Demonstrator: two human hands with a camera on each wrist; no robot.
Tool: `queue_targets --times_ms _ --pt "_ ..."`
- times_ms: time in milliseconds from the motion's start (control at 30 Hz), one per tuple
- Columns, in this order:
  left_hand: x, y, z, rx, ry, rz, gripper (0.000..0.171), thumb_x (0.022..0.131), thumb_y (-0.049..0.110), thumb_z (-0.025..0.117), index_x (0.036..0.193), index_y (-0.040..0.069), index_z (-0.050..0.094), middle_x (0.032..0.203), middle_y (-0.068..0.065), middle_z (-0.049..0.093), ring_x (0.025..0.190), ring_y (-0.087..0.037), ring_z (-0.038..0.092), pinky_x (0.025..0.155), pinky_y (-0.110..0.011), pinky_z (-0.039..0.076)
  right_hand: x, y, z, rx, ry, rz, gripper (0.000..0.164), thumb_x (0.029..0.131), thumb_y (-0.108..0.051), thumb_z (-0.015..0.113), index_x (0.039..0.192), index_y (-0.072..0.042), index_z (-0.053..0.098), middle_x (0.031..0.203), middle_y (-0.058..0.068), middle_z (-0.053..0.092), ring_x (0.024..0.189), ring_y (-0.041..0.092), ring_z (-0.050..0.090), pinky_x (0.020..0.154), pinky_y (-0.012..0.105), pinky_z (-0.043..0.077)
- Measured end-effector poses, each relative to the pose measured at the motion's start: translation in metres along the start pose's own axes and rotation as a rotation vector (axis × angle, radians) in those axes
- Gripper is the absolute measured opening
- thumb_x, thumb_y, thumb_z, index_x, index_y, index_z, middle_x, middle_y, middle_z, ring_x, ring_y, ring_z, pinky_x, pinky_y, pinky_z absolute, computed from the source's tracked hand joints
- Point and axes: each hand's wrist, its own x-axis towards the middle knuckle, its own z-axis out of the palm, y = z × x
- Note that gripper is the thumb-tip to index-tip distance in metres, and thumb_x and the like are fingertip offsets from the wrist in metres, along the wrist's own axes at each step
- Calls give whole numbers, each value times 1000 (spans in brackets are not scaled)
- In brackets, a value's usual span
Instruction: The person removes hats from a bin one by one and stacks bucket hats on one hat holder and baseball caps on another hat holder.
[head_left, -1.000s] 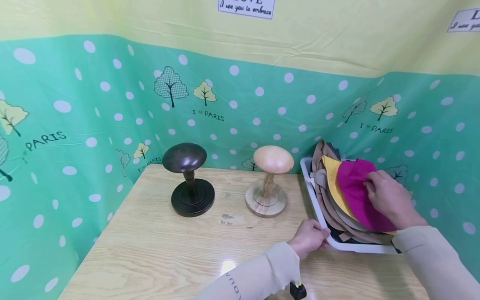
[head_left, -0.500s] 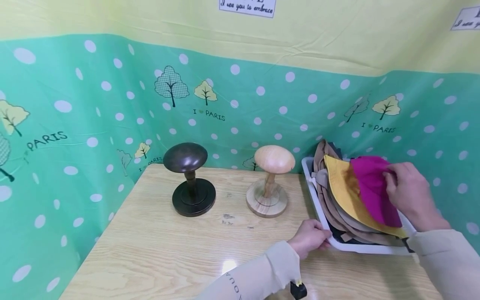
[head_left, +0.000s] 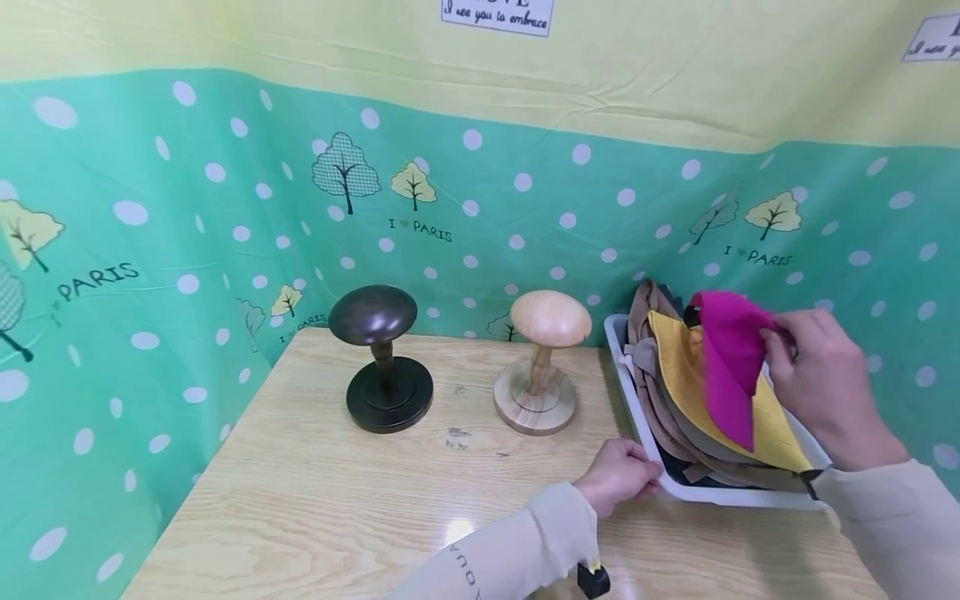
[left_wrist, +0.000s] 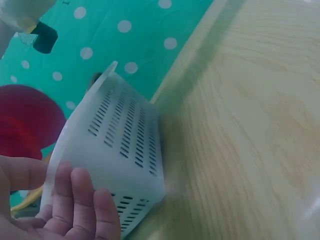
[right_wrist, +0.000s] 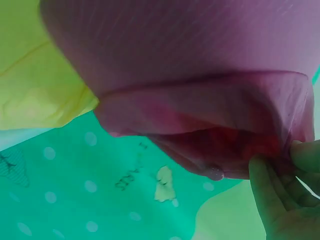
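Observation:
My right hand (head_left: pixel 832 383) pinches the edge of a magenta fabric hat (head_left: pixel 731 358), thumb against fingers. The hat hangs folded over a yellow hat (head_left: pixel 678 371) at the top of a stack. In the right wrist view, the pinched magenta hat (right_wrist: pixel 175 55) shows its opening, with the fingers (right_wrist: pixel 270 195) at one corner. The white plastic basket (head_left: pixel 738 498) holds the stack. My left hand (head_left: pixel 617 475) grips its near left corner; the left wrist view has the thumb on one side of the rim and the fingers against the slotted outer wall (left_wrist: pixel 130 120).
A dark hat stand (head_left: pixel 372 317) and a pale wooden hat stand (head_left: pixel 550 321) stand on the wood-grain table (head_left: pixel 337 508), left of the basket. Tan and grey hats lie under the yellow one. A green and yellow curtain (head_left: pixel 480 208) hangs close behind.
My right hand has moved right and drawn the magenta hat up from the yellow one, which shows more. The hat has folded and swung. My left hand stays at the basket corner.

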Motion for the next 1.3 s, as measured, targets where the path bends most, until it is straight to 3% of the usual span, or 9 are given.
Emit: queue_targets --times_ms 200,267,367,500,733,833,1000,1133,1300 --pt "-1 10 -18 226 32 94 14 87 22 67 79 12 62 64 4 55 57 -8 51 53 -23 43 -5 -19 5 27 63 -79 18 79 12 66 97 8 63 93 21 58 86 34 55 84 2 24" --pt "-1 17 -26 218 25 152 22 91 31 63 81 12 63 66 4 57 58 -7 51 54 -23 42 -7 -25 7 20 65 -94 19 79 12 67 97 7 63 94 21 59 87 34 55 88 1 26" --pt "-1 31 -37 150 -31 262 28 94 37 58 91 10 66 73 4 62 64 -5 56 61 -22 46 -12 -33 8 -6 51 -116 20 78 10 68 97 6 64 95 20 59 87 33 57 94 18 43" --pt "-3 47 -44 130 -141 393 35 92 36 62 110 7 65 85 9 64 77 -1 60 70 -19 50 -16 -44 10 -30 25 -169 26 74 9 72 99 6 64 94 20 59 85 33 59 73 49 50" --pt "-4 51 -42 142 -152 488 14 92 14 63 100 2 65 82 0 67 69 2 56 62 -16 49 -25 -61 16 -25 -54 -226 36 71 7 77 105 6 63 98 20 60 89 32 60 73 51 53" --pt "-4 49 -44 134 -111 519 8 91 7 62 95 0 65 80 -4 69 65 3 56 59 -15 48 -30 -66 18 7 -77 -163 43 73 2 78 113 5 62 106 20 60 96 31 58 85 34 52" --pt "-5 48 -47 129 -61 551 6 89 4 63 92 -1 66 77 -5 67 64 2 54 59 -15 48 -45 -60 23 115 -26 -32 50 77 -1 74 123 4 57 114 21 57 97 31 57 89 0 27" --pt "-5 47 -50 130 -53 533 6 89 5 64 92 -1 66 77 -5 66 64 1 54 60 -16 48 -62 -47 25 149 -27 134 37 84 -4 68 119 4 59 110 19 58 91 30 56 79 -1 30" --pt "-7 46 -54 127 -65 532 6 90 5 63 92 1 66 75 -1 64 64 1 53 60 -16 48 -82 -32 24 131 -184 394 39 93 -20 61 121 7 54 113 23 54 93 38 55 65 5 34"
